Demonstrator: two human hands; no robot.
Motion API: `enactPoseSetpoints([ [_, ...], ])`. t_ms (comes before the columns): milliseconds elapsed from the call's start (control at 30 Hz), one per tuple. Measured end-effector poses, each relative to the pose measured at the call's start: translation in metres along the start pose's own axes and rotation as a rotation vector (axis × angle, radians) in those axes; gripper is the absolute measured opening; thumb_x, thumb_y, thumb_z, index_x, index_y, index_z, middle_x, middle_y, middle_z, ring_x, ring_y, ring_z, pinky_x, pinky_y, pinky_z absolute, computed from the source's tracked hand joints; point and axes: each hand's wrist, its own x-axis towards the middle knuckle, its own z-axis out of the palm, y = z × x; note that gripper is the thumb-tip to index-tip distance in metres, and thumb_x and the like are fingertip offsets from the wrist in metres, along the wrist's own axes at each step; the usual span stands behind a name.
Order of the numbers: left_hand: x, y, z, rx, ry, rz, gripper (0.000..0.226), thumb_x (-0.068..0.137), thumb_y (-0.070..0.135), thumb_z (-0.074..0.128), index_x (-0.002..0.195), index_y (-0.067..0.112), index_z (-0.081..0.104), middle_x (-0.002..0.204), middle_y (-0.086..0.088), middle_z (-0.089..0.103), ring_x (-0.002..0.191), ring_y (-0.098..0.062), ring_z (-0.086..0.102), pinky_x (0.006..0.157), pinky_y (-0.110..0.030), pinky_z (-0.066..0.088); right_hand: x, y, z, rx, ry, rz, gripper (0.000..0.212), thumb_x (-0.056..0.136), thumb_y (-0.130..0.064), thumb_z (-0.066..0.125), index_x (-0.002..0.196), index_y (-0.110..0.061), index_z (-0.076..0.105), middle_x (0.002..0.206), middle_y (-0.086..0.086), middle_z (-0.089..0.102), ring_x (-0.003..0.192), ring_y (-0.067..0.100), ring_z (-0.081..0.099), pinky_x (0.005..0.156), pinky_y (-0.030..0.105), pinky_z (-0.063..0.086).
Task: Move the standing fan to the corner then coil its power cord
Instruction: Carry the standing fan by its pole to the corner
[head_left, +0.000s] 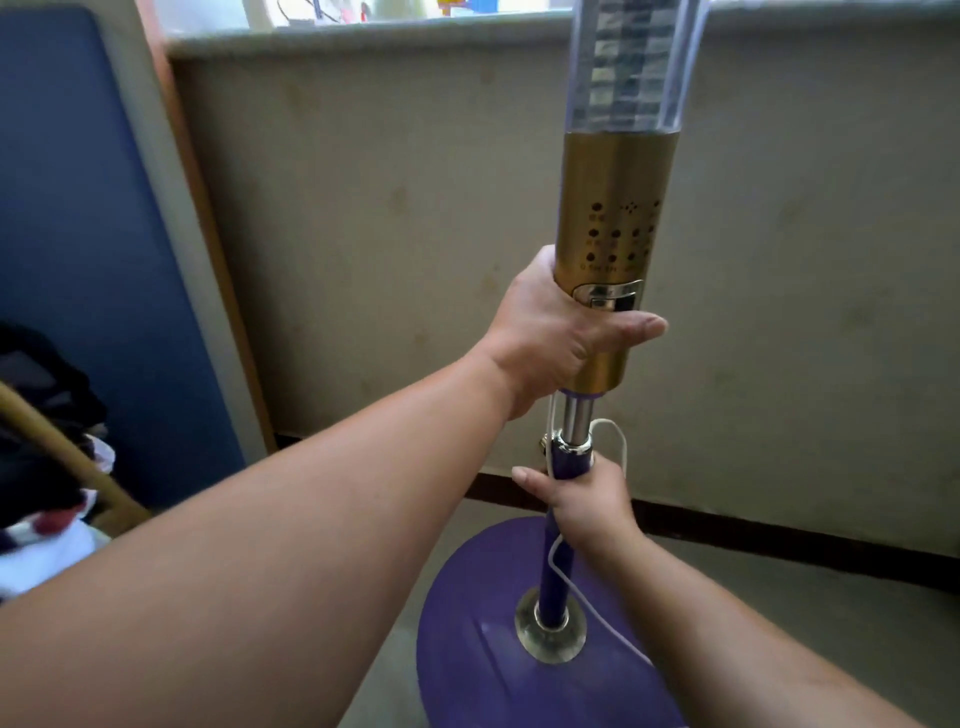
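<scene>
Standing fan (605, 322) upright close to the wall (395, 208), purple base (467, 639) on the floor. Left hand (550, 332) wrapped round the gold control housing, right hand (582, 499) closed on the purple pole with the white power cord (563, 577) pinned under it. Risks, my read: top-heavy tilt when shifted; loose cord snagging under the base. Panel labels too blurred to read.

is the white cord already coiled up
No, the white power cord hangs loose along the purple pole and trails across the round base, while the left hand and right hand grip the fan.
</scene>
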Motion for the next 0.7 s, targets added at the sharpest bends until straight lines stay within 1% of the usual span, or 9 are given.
enactPoseSetpoints([
  [67,0.001,0.032,-0.010,-0.001,0.010,-0.003,0.062,0.064,0.021,0.096,0.115,0.013,0.060,0.099,-0.002,0.072,0.096,-0.020,0.071,0.088,-0.046,0.062,-0.009,-0.030,0.000,0.006,-0.017,-0.013,0.055,0.060,-0.032,0.095,0.093,-0.002,0.064,0.076,0.002,0.062,0.072,0.017,0.062,0.073,0.040,0.056],
  [133,0.004,0.067,-0.021,0.000,0.022,-0.006,0.063,0.064,0.020,0.096,0.115,0.013,0.060,0.100,-0.003,0.072,0.095,-0.020,0.072,0.087,-0.045,0.062,-0.017,-0.063,0.000,0.013,-0.034,-0.020,0.058,0.060,-0.031,0.095,0.096,0.001,0.063,0.076,0.001,0.060,0.072,0.016,0.061,0.076,0.041,0.056],
  [267,0.007,0.133,-0.044,-0.011,0.029,-0.007,0.062,0.066,0.017,0.096,0.116,0.010,0.059,0.098,-0.002,0.071,0.091,-0.016,0.071,0.086,-0.042,0.062,-0.038,-0.127,-0.001,0.036,-0.069,-0.040,0.062,0.061,-0.028,0.094,0.098,0.007,0.059,0.074,0.001,0.055,0.070,0.013,0.056,0.067,0.031,0.049],
  [367,0.009,0.189,-0.060,-0.027,0.033,-0.019,0.061,0.066,0.015,0.095,0.115,0.009,0.060,0.094,-0.001,0.071,0.088,-0.015,0.070,0.086,-0.044,0.062,-0.058,-0.181,-0.003,0.049,-0.096,-0.038,0.063,0.061,-0.027,0.094,0.097,0.010,0.057,0.073,0.002,0.053,0.068,0.013,0.054,0.066,0.029,0.048],
  [467,0.011,0.249,-0.081,-0.040,0.062,-0.015,0.055,0.064,0.014,0.096,0.107,0.011,0.063,0.087,0.003,0.070,0.082,-0.013,0.068,0.086,-0.045,0.062,-0.080,-0.242,-0.004,0.055,-0.122,-0.038,0.061,0.062,-0.026,0.094,0.094,0.009,0.056,0.071,0.001,0.052,0.065,0.012,0.052,0.062,0.025,0.047],
  [567,0.013,0.310,-0.099,-0.047,0.055,-0.006,0.045,0.062,0.018,0.095,0.096,0.018,0.066,0.081,0.006,0.070,0.079,-0.015,0.067,0.084,-0.046,0.062,-0.104,-0.302,-0.004,0.074,-0.164,-0.029,0.060,0.062,-0.025,0.093,0.089,0.010,0.052,0.070,0.003,0.048,0.064,0.013,0.049,0.065,0.030,0.047],
  [633,0.011,0.357,-0.118,-0.040,0.052,0.009,0.038,0.063,0.019,0.093,0.089,0.021,0.066,0.077,0.006,0.068,0.076,-0.013,0.065,0.080,-0.043,0.061,-0.121,-0.348,-0.002,0.073,-0.185,-0.017,0.058,0.063,-0.023,0.093,0.085,0.009,0.049,0.070,0.004,0.045,0.063,0.013,0.047,0.062,0.028,0.047],
  [667,0.010,0.370,-0.123,-0.039,0.043,0.012,0.037,0.063,0.018,0.093,0.088,0.022,0.065,0.077,0.006,0.067,0.076,-0.012,0.065,0.077,-0.041,0.061,-0.129,-0.361,-0.001,0.069,-0.186,-0.019,0.057,0.064,-0.022,0.093,0.082,0.008,0.048,0.069,0.004,0.044,0.062,0.013,0.045,0.059,0.026,0.046],
  [700,0.009,0.379,-0.125,-0.038,0.035,0.015,0.038,0.064,0.018,0.093,0.089,0.023,0.065,0.077,0.007,0.067,0.076,-0.011,0.066,0.074,-0.035,0.061,-0.136,-0.372,-0.001,0.071,-0.192,-0.034,0.056,0.064,-0.022,0.092,0.081,0.008,0.048,0.069,0.004,0.043,0.062,0.013,0.043,0.058,0.026,0.044],
])
